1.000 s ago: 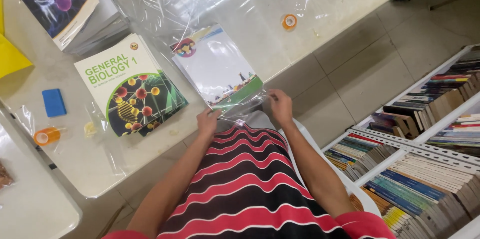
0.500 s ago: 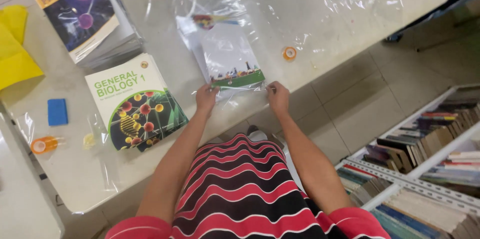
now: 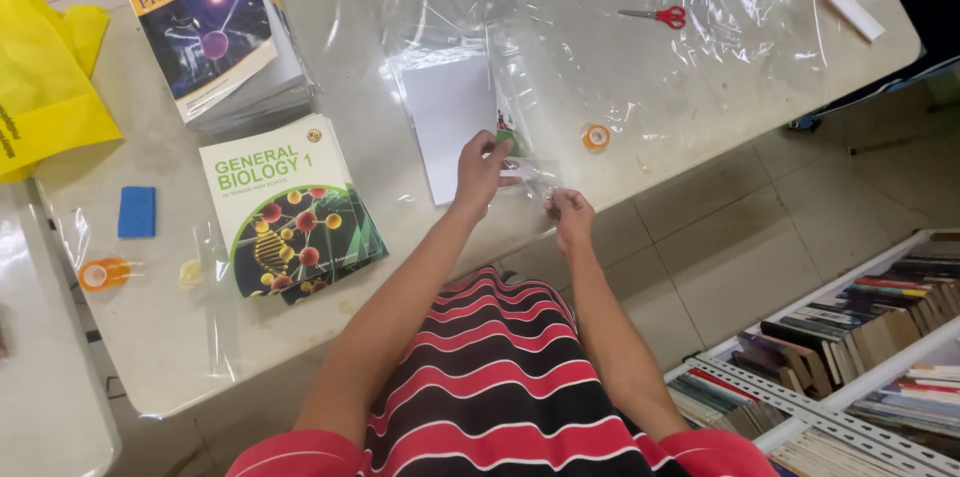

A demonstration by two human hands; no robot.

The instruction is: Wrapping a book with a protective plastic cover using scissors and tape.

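A thin book (image 3: 452, 122) lies open on the table, its white inside page facing up, on a sheet of clear plastic film (image 3: 560, 27). My left hand (image 3: 482, 169) grips the lifted cover of the book near its lower edge. My right hand (image 3: 571, 216) pinches the clear film just right of the book, at the table's front edge. A small roll of tape with an orange core (image 3: 596, 138) sits to the right of the book.
A green biology textbook (image 3: 288, 207) and a stack of physics books (image 3: 215, 32) lie at left. Red-handled scissors (image 3: 655, 15), a white bar (image 3: 852, 10), a blue eraser (image 3: 137, 212), an orange tape roll (image 3: 100, 274) and a yellow bag (image 3: 45, 77) sit around. Bookshelves (image 3: 850, 337) stand at right.
The book lay closed under both hands; now its cover is swung open, showing a white page. My left hand moved up onto the cover, my right hand shifted right onto the film.
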